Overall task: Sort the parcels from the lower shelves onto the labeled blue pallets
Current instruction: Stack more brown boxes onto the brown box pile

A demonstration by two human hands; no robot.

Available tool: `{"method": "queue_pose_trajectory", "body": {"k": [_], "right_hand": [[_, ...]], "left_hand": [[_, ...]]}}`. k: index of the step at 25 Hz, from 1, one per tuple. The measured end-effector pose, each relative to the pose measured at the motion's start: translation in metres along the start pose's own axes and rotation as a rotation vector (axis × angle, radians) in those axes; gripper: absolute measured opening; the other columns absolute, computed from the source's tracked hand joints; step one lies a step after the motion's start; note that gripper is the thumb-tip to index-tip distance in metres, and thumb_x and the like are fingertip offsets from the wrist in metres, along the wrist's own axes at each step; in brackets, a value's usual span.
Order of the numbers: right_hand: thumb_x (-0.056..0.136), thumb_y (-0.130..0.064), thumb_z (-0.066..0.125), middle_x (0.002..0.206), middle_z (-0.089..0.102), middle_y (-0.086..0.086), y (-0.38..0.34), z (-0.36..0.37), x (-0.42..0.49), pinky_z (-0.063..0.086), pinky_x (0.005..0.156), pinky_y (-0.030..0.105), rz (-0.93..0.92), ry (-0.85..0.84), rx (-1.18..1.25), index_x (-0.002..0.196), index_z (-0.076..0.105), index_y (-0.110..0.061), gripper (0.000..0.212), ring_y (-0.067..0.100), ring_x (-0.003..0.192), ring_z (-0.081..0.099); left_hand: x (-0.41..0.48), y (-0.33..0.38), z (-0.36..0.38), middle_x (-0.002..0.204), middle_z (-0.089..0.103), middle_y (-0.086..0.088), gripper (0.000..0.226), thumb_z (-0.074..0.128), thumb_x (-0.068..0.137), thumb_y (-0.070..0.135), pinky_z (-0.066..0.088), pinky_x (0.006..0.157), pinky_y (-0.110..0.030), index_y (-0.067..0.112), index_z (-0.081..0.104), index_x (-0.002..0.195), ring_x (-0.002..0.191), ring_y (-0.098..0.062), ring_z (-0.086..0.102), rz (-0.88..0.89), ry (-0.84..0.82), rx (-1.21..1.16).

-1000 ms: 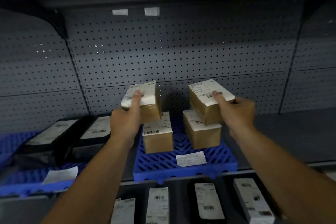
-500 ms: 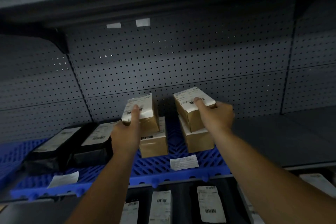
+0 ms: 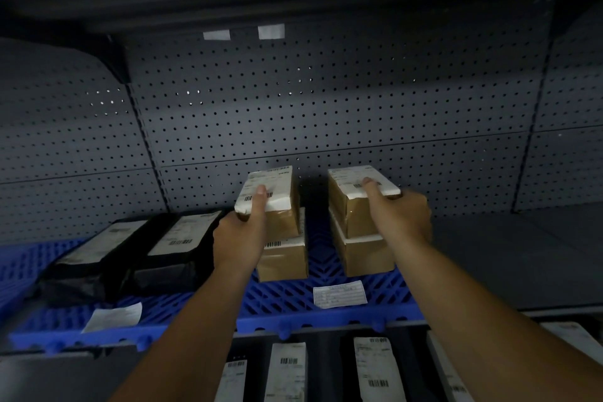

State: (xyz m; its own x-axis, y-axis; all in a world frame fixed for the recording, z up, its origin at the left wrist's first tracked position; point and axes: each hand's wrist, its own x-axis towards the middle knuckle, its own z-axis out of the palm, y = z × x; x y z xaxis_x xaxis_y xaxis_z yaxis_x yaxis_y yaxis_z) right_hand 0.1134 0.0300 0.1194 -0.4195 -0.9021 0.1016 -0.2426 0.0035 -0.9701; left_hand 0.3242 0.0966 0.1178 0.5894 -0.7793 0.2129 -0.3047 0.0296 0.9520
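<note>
— Now, both stacked square?
— Nearly: left grip (image 3: 239, 238) clasps 1 parcel (image 3: 280, 183), right grip (image 3: 401, 215) a 2nd parcel (image 3: 350, 217), each over a lower box (image 3: 284, 259) on the blue pallet (image 3: 277, 302). Align edges, lower flat, then release.

Centre pallet (image 3: 280, 300) carries left lower box (image 3: 284, 259) and right lower box (image 3: 368, 254) at back, left top box (image 3: 277, 199) and right top box (image 3: 354, 209) over them, label sheet (image 3: 339, 294) at front, bagged parcels (image 3: 130, 251) left of it.

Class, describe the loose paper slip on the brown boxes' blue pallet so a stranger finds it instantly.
Find the blue pallet carrying brown boxes. Near its front edge lies a white slip. Unlike parcel labels, it rests directly on the pallet.
</note>
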Motion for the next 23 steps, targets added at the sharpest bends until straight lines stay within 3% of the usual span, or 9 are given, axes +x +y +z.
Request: {"method": "queue_pose_trajectory", "body": {"k": [3, 7, 11, 13, 18, 23], "right_hand": [[0.075, -0.07, 0.067, 0.088, 0.07, -0.001, 0.0007, 0.0012, 0.0018, 0.057, 0.063, 0.034, 0.009, 0.001, -0.01, 0.096, 0.069, -0.019, 0.056, 0.019, 0.075, 0.067], [0.073, -0.072, 0.066, 0.088, 0.07, -0.001, 0.0004, 0.005, 0.0021, 0.059, 0.067, 0.037, 0.01, 0.021, -0.011, 0.098, 0.069, -0.017, 0.06, 0.021, 0.077, 0.067], [0.076, -0.069, 0.066, 0.088, 0.067, -0.001, 0.0011, 0.0069, 0.0031, 0.056, 0.064, 0.034, 0.007, 0.022, -0.004, 0.101, 0.066, -0.016, 0.059, 0.022, 0.08, 0.067], [0.077, -0.069, 0.066, 0.088, 0.066, -0.001, 0.0018, 0.0076, 0.0037, 0.055, 0.063, 0.033, 0.001, 0.025, -0.004, 0.101, 0.065, -0.016, 0.058, 0.023, 0.081, 0.067], [0.077, -0.066, 0.069, 0.084, 0.063, -0.004, 0.0036, 0.0068, 0.0063, 0.055, 0.063, 0.033, 0.002, 0.015, 0.032, 0.095, 0.06, -0.018, 0.052, 0.016, 0.074, 0.063], [0.076, -0.066, 0.07, 0.091, 0.068, 0.001, 0.0055, 0.008, 0.0076, 0.058, 0.063, 0.034, -0.016, 0.018, 0.051, 0.1, 0.064, -0.015, 0.056, 0.019, 0.078, 0.066]], "left_hand": [[0.0018, -0.0018, 0.0006, 0.09, 0.076, -0.007, 0.058, 0.047, 0.08, 0.084, 0.059, 0.087, -0.052, 0.029, 0.062, 0.069, 0.085, -0.027, 0.072, 0.006, -0.012, 0.004], [0.0055, -0.0006, -0.0027, 0.087, 0.074, -0.002, 0.057, 0.046, 0.081, 0.084, 0.059, 0.088, -0.052, 0.03, 0.061, 0.069, 0.087, -0.027, 0.071, 0.021, -0.018, 0.025], [0.0083, -0.0049, -0.0053, 0.093, 0.074, -0.001, 0.065, 0.044, 0.084, 0.083, 0.059, 0.087, -0.047, 0.025, 0.071, 0.094, 0.087, -0.021, 0.069, 0.08, -0.028, 0.079], [0.0092, -0.0068, -0.0059, 0.09, 0.073, 0.002, 0.058, 0.045, 0.083, 0.083, 0.059, 0.088, -0.047, 0.03, 0.069, 0.088, 0.086, -0.018, 0.069, 0.08, -0.033, 0.061], [0.0077, -0.0093, -0.0034, 0.092, 0.076, -0.01, 0.057, 0.046, 0.084, 0.081, 0.059, 0.088, -0.053, 0.027, 0.061, 0.072, 0.086, -0.027, 0.072, 0.078, -0.05, 0.086], [0.0078, -0.0085, -0.0025, 0.09, 0.077, -0.014, 0.086, 0.044, 0.082, 0.084, 0.059, 0.084, -0.055, 0.004, 0.075, 0.093, 0.083, -0.031, 0.072, 0.068, -0.068, 0.136]]}}
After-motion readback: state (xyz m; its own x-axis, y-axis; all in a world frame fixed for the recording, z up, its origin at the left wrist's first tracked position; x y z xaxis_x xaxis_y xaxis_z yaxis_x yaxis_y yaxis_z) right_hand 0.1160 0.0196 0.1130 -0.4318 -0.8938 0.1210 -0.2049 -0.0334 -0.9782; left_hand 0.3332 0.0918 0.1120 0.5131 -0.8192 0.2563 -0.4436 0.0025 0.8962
